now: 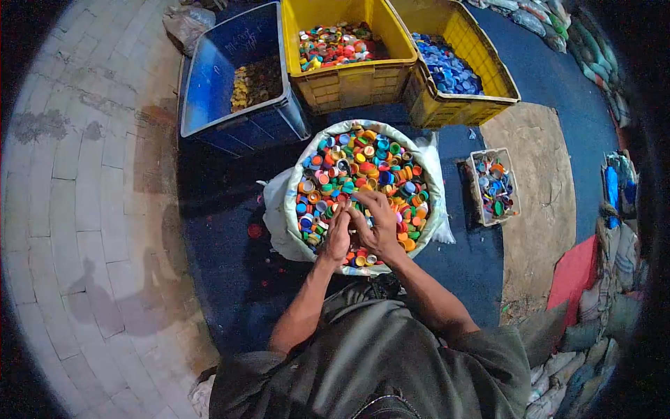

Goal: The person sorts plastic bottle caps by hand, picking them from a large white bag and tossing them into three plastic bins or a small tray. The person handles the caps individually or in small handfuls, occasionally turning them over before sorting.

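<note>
Right over the near half of the round off-white fabric sack with the thick rolled rim [292, 195], both hands are up close together: the left hand [336, 236] has its fingers fairly straight, pointing to the far side, while the right hand [379, 225] arches its fingers in toward it, so the tips look about touching. Can't tell if anything is pinched between them, tbh. For handling the small round multicoloured plastic bottle caps [366, 167] in there, I'd keep both hands inside the rim so strays drop back on the heap, skim the top layer instead of digging, and take just a few at a time. The caps fill the sack in a loose jumble under and around the hands, lots of red, orange, green, blue and yellow plus some white, some showing hollow undersides. They look light and hard, so I'd expect them to slip if squeezed at the edge. Over on the far side, the big blue plastic bin [216, 84] at left has yellowish caps, the middle yellow plastic crate [356, 85] mostly red and orange, and the far-right yellow plastic crate [460, 108] blue ones
</note>
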{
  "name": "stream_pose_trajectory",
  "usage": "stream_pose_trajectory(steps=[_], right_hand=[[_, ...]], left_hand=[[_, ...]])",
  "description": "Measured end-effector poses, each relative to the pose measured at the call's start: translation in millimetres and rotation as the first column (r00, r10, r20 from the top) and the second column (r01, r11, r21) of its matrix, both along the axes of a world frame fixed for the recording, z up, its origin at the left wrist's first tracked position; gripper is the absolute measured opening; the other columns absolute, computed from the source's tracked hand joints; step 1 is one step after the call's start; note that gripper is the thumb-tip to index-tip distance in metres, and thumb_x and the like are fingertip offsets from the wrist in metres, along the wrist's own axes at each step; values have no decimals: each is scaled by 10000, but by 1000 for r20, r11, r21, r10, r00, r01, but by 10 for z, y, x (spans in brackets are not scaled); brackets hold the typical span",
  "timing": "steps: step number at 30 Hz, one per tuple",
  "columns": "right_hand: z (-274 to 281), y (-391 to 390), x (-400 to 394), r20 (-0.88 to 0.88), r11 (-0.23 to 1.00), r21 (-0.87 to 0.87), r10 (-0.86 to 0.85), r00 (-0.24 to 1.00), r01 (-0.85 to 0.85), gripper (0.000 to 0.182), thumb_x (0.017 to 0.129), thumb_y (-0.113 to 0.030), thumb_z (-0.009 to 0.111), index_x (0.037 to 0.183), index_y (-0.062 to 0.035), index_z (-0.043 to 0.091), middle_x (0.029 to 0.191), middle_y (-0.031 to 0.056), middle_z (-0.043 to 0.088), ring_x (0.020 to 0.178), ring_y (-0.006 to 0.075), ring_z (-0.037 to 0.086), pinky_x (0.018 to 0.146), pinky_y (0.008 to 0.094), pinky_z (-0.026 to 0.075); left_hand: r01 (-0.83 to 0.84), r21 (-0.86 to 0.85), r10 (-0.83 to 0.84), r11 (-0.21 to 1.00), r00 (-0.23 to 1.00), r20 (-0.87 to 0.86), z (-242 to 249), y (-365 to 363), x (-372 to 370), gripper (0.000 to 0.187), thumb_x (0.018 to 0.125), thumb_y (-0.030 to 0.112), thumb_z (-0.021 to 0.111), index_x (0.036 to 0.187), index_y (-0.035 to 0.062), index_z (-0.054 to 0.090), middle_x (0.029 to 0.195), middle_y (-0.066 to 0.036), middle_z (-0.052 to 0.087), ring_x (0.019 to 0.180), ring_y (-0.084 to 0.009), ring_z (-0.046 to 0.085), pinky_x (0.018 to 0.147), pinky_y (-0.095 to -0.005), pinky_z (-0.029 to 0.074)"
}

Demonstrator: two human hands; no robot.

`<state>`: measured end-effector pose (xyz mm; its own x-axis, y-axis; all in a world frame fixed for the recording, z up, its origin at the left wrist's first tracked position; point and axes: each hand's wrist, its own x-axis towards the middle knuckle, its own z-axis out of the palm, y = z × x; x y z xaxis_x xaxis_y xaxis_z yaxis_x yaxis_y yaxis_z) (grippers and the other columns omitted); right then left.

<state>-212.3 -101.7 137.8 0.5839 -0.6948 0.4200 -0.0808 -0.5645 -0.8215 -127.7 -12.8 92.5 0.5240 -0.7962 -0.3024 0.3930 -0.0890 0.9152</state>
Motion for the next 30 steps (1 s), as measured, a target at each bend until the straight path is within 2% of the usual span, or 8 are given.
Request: stream_pose_trajectory(steps=[2,4,7,11,17,23,27,30], right_hand=[[37,25,39,14,999,28,18,1000,-18,240,881,-125,591,1096,-19,607,984,165,587,866,314,601,749,365,487],[17,52,57,19,992,112,53,998,-55,223,905,-128,555,1091,-15,604,987,162,584,849,313,605,749,363,487],[26,37,63,84,967,222,107,991,-124,216,944,-138,472,1057,-2,597,972,166,600,856,308,613,768,363,481],[15,62,57,74,936,322,125,989,-143,225,953,-131,435,1070,0,575,958,176,612,875,324,616,781,371,480],[-121,72,62,3,948,285,146,989,-140,211,948,-113,426,1088,-2,538,961,215,613,876,374,616,763,418,486],[-17,18,62,-30,957,204,216,976,-205,196,926,-69,453,1096,10,511,928,235,618,828,397,622,685,430,494],[-8,-24,2,-210,912,388,226,951,-132,219,914,-65,497,1117,15,517,895,239,629,778,362,649,647,409,502],[-141,-43,-42,-113,931,339,179,977,-131,267,917,-93,519,1162,13,523,909,234,643,799,314,671,685,386,517]], left_hand=[[59,13,-60,998,944,323,-321,50,26,466,982,235,418,1371,-16,363,1314,-199,425,1216,-289,447,956,-381,415],[38,164,-155,986,587,795,-148,111,-11,446,984,178,387,1367,-49,357,1394,-262,360,1310,-349,361,1090,-401,295],[67,246,-254,967,348,902,84,101,31,441,922,64,457,1327,-82,365,1317,-323,398,1209,-432,450,999,-436,408],[61,7,-12,998,78,997,27,57,63,414,893,43,453,1275,-80,352,1211,-324,433,947,-467,534,772,-477,470],[73,-30,35,997,-71,997,-27,88,47,506,866,21,479,1324,-90,294,1280,-349,379,954,-466,525,763,-480,460],[57,21,-19,998,-32,999,-131,105,102,492,893,33,472,1340,-71,295,1245,-344,424,947,-458,528,745,-471,460],[32,248,-222,968,571,791,-86,106,55,454,951,84,425,1368,-35,290,1172,-313,493,947,-432,546,761,-454,465],[-7,370,-271,929,667,694,125,90,17,455,973,116,399,1392,-11,274,1136,-289,516,948,-401,554,787,-431,470]])
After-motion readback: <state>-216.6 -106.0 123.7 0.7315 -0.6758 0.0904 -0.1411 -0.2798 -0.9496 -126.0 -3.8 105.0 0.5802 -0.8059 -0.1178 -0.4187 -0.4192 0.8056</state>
